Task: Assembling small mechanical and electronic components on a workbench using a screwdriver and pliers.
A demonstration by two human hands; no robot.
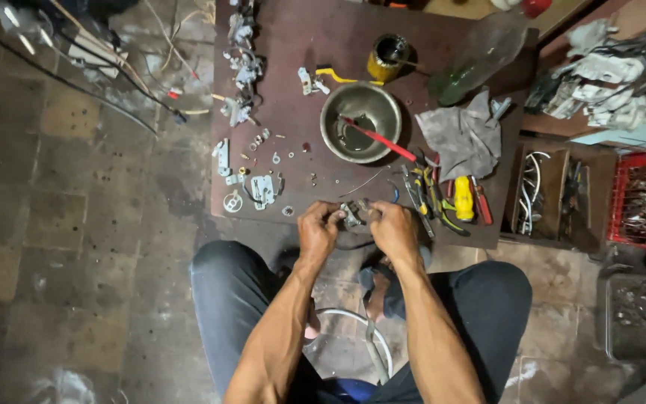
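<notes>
Metal bowl (360, 120) and pliers (431, 196) beyond hands (357, 228).

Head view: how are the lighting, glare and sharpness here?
Head view: dim, uneven light, brightest on the brown board; glare in the metal bowl; left hand and right hand fairly sharp, the small metal part between them hard to resolve; edges bend and darken.

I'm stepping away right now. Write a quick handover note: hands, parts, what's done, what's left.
Left hand and right hand both grip one small metal part at the near edge of the brown board.
Loose small metal pieces lie to the left on the board; pliers and screwdrivers to the right; a steel bowl with a red-handled tool behind.
Done: parts are spread out.
Left: the held part is not yet set down.
</notes>
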